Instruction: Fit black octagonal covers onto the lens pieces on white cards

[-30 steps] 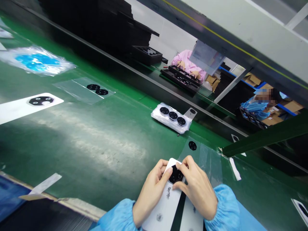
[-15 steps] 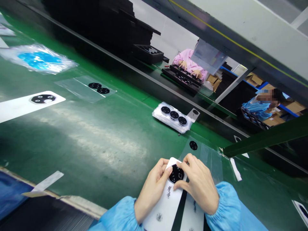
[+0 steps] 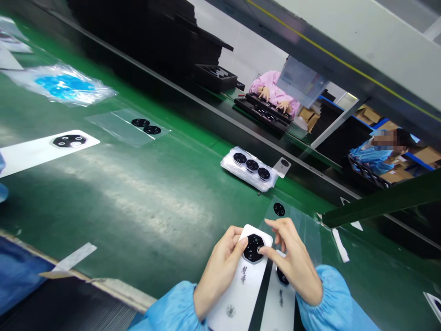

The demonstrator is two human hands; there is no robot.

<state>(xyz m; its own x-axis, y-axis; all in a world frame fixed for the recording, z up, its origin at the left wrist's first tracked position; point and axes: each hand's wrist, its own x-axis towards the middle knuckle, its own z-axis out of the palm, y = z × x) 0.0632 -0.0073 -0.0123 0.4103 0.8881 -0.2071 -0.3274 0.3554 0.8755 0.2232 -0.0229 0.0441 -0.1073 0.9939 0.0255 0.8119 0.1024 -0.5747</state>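
My left hand [image 3: 222,269] grips the upper left edge of a white phone back panel [image 3: 231,290], its thumb pressing on the rim of the round black camera lens cover [image 3: 254,248] near the panel's top. Dark printed characters run below the cover. My right hand [image 3: 294,262] is open, fingers apart and curved; its thumb tip is at the right edge of the lens cover, and whether it touches is hard to tell. Beneath that hand lies a second white panel [image 3: 275,305] with a black lens cover [image 3: 281,275], partly hidden.
Beyond my hands, a clear film sheet [image 3: 303,225] bears one lens cover [image 3: 279,209]. Farther off is a film-wrapped stack [image 3: 248,169] of lens covers. Left are another white panel [image 3: 31,156] and a bag of blue pieces [image 3: 65,86]. A green post [image 3: 379,200] slants at right.
My right hand has lifted its fingers off the lens cover and drawn slightly right, uncovering the second panel's cover. A bit of blue has come into view at the far left edge.
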